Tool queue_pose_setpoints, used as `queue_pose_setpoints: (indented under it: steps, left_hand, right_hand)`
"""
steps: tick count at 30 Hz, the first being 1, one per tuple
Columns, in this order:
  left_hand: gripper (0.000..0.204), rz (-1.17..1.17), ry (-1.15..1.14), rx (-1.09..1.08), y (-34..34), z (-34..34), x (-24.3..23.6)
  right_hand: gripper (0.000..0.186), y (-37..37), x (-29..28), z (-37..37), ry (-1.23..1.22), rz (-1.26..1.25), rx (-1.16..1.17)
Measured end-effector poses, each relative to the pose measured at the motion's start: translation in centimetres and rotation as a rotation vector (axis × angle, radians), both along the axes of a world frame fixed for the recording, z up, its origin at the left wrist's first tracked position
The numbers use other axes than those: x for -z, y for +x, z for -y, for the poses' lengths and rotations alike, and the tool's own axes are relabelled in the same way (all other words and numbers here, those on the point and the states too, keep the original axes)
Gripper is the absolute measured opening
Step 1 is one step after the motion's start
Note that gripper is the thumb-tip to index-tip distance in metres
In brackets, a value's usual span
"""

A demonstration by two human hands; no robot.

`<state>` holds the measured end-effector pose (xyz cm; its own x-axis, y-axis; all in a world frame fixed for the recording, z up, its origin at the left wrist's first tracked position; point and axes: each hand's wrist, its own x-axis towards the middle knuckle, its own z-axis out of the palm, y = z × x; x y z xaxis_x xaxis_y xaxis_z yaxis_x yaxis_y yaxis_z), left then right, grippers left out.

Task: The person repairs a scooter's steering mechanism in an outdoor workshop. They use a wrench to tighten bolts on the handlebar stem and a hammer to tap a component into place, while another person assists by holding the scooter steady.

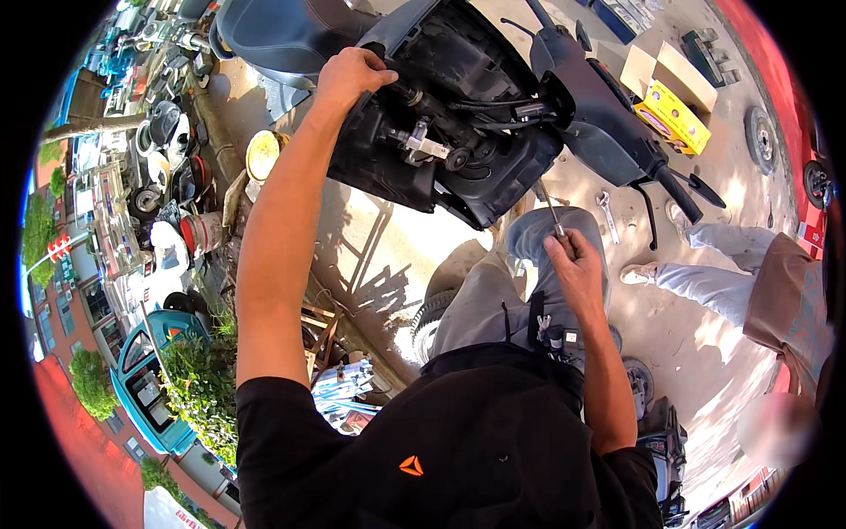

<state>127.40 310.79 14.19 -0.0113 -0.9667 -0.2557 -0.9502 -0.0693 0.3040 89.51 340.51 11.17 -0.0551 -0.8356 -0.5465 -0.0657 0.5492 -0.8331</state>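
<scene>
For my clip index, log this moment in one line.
left grip: on black scooter body | right grip: holding slim metal tool | wrench: on ground, right of tool

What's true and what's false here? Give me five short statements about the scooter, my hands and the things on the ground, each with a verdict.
1. Your right hand holds a slim tool. True.
2. A wrench lies on the ground. True.
3. Your left hand is gripping that wrench. False: it is on the scooter's black bodywork, near the seat.
4. The yellow-sided box is closed. False: it is open.
5. In the picture, the seat is to the right of the handlebar grip. False: the seat is to its left.
</scene>
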Motion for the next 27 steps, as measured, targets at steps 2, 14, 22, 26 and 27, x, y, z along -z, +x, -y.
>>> queue_pose_setpoints:
  steps: [2, 14, 22, 26, 27]
  left_hand:
    - [0.036, -0.016, -0.020, -0.005, 0.0, -0.1, 0.2]
    - [0.034, -0.006, -0.109, -0.023, 0.6, -1.2, 0.3]
    - [0.031, 0.080, -0.064, 0.107, 0.2, -0.4, 0.2]
    - [0.025, 0.149, -0.082, 0.113, 0.0, -0.5, 0.1]
    - [0.024, 0.147, -0.086, 0.112, 0.0, -0.5, 0.0]
  right_hand:
    - [0.027, 1.0, -0.7, 2.8, -0.061, -0.025, -0.066]
    - [0.039, 9.4, -2.8, 18.0, -0.340, -0.235, -0.570]
    - [0.038, 12.3, -1.6, 21.3, -0.468, -0.507, -0.725]
    - [0.038, 13.1, -1.5, 21.5, -0.461, -0.549, -0.715]
    - [0.038, 13.3, -1.6, 21.3, -0.449, -0.549, -0.710]
